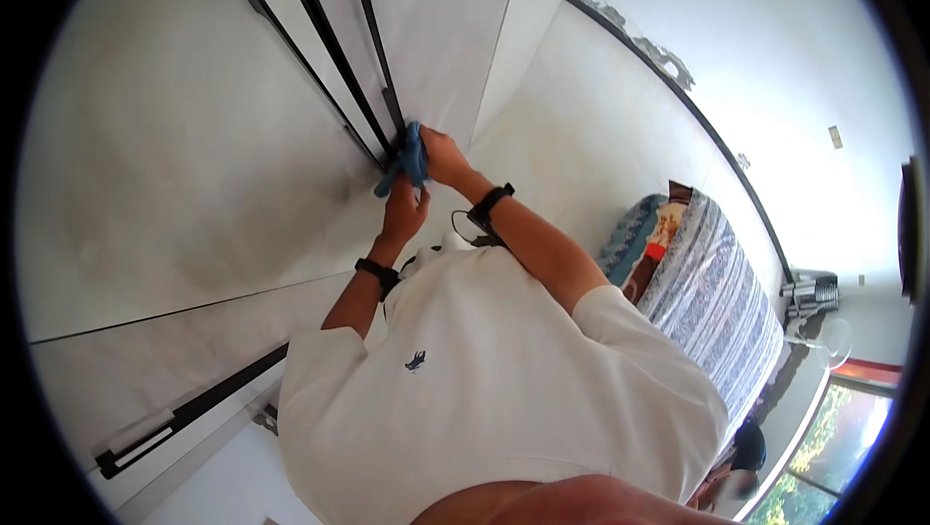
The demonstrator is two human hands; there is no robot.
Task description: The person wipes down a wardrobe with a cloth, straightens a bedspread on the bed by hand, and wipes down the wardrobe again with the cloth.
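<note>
A blue cloth (pixel 415 155) is bunched around the lower end of the long black handle strips (pixel 334 50) on a pale, glossy door panel (pixel 174 128). My right hand (pixel 446 159) grips the cloth from the right, fingers closed on it. From below, my left hand (pixel 404 210) holds the cloth's lower part, its thumb held out to the side. The fingertips of both hands are partly hidden by the cloth. Each wrist wears a black band.
On the right stands a bed (pixel 717 302) with a striped cover and folded bedding. A fan (pixel 831 343) and a window (pixel 823 447) are beyond it. Another black handle (pixel 194 414) runs along a panel at lower left. A dark-edged wall (pixel 775 60) with peeling patches rises at upper right.
</note>
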